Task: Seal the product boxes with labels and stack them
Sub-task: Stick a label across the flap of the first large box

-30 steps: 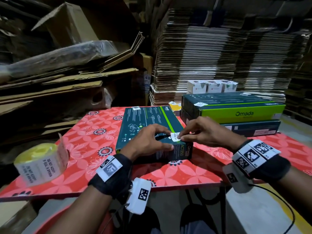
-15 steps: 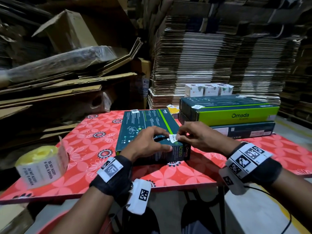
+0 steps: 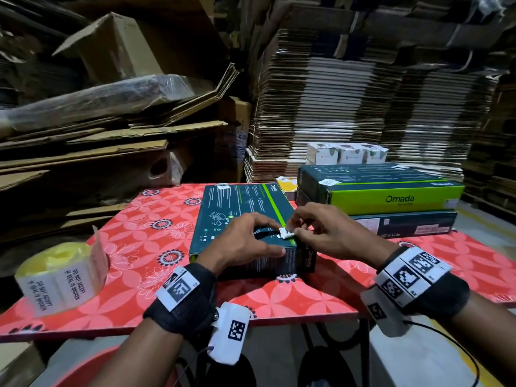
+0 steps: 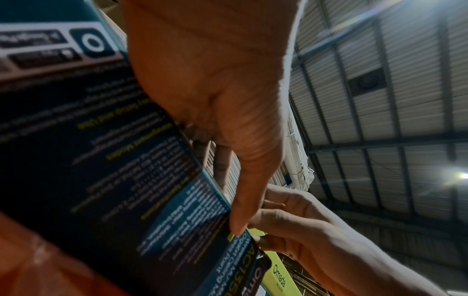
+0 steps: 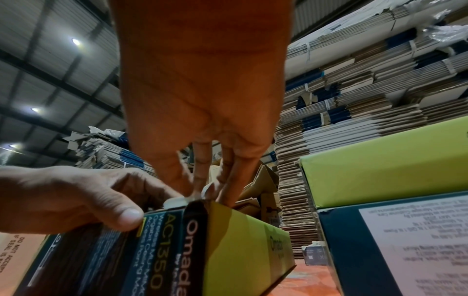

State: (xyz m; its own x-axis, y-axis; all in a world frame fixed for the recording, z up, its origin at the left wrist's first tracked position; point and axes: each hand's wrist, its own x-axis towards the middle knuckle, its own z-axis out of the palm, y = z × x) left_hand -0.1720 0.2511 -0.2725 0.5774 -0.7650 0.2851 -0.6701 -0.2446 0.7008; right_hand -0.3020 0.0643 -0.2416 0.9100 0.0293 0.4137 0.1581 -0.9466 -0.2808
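A dark green Omada box (image 3: 237, 213) lies flat on the red floral table (image 3: 139, 233). My left hand (image 3: 268, 241) grips its near end, fingers curled on top and thumb pressed on the front face. My right hand (image 3: 296, 229) pinches a small white label (image 3: 286, 233) at the box's near right top edge. In the right wrist view the label (image 5: 177, 200) sits on the box (image 5: 177, 250) corner under my right fingers, beside the left thumb (image 5: 121, 216). The left wrist view shows the box (image 4: 101, 160) and my right hand (image 4: 303, 230) beyond it.
Two more Omada boxes (image 3: 391, 196) are stacked at the table's back right, with small white cartons (image 3: 346, 153) behind them. A yellow roll of seal labels (image 3: 58, 277) stands at the near left corner. Flattened cardboard piles (image 3: 363, 107) surround the table.
Both hands stay at the box's near right corner with the label between them. The right fingers have shifted slightly on the label; the box has not moved.
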